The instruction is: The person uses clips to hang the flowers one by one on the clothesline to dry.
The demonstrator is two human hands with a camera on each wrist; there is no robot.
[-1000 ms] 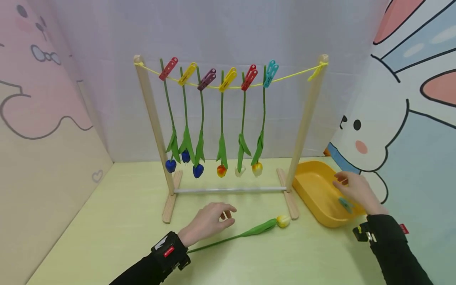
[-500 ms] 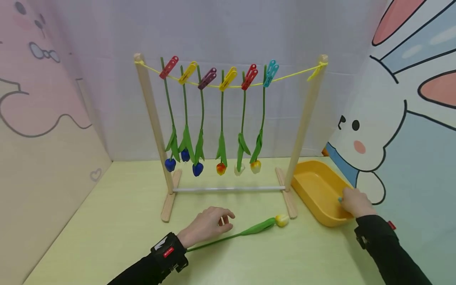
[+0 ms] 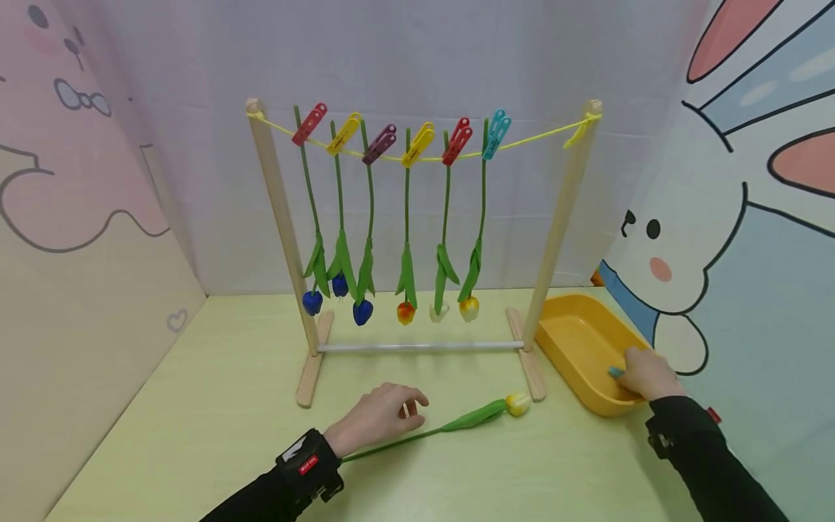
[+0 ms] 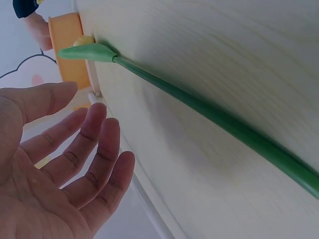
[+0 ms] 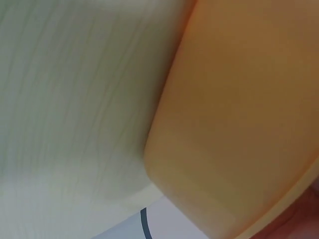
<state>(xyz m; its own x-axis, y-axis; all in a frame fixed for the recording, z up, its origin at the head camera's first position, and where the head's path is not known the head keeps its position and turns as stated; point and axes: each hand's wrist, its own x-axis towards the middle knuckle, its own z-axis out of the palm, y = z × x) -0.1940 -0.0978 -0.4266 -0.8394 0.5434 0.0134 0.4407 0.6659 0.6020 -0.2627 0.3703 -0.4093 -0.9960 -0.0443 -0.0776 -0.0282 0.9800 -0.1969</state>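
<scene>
My right hand reaches into the yellow tray and pinches a teal clothespin, one end of which sticks out past the fingers. In the right wrist view the tray's wall hides nearly all of that hand. My left hand hovers loosely over the table, palm facing the stem of a yellow-and-white artificial tulip. In the left wrist view the relaxed fingers stay apart from the green stem and hold nothing.
Behind the hands stands a wooden frame with a yellow cord. Several tulips hang head down from it by coloured clothespins, among them a blue one and an orange one. A white rod joins the frame's feet.
My right hand has come down into the tray and taken hold of the teal clothespin, shifting it slightly left. The left hand has sunk a little; the tulip on the table lies as before.
</scene>
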